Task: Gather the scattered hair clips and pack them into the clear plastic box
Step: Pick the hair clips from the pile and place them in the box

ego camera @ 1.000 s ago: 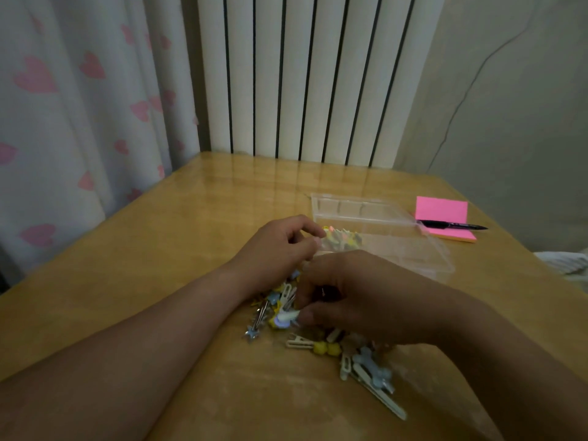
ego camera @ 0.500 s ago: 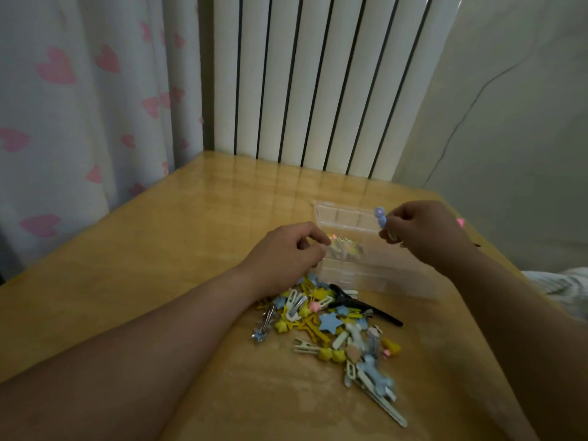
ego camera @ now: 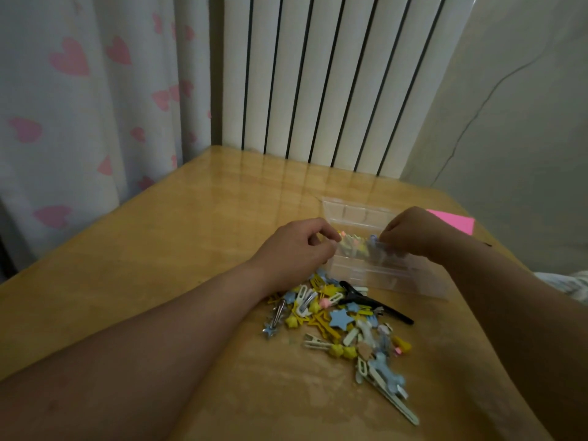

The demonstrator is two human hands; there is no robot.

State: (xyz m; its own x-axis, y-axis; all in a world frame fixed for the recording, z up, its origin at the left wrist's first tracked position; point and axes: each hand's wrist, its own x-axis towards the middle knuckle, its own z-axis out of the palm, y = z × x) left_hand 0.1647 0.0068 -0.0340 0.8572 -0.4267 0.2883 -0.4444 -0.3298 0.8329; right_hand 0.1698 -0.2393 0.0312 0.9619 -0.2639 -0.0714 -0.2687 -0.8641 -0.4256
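A pile of hair clips (ego camera: 340,323) in yellow, blue and white lies on the wooden table, with a long black clip (ego camera: 375,305) at its far side. Just beyond stands the clear plastic box (ego camera: 397,278), lid raised at the back. A row of pastel clips (ego camera: 351,246) stands inside it. My left hand (ego camera: 296,246) pinches the left end of that row at the box's near-left corner. My right hand (ego camera: 413,233) holds a small blue clip (ego camera: 373,242) against the right end of the row.
A pink sticky-note pad (ego camera: 455,222) lies behind my right hand near the table's right edge. A white radiator (ego camera: 334,81) and a heart-patterned curtain (ego camera: 79,106) stand behind the table (ego camera: 191,249).
My right hand lifted a blue clip out of the pile, raised it over the box, and has now lowered it to the row inside. My left hand stayed at the box corner.
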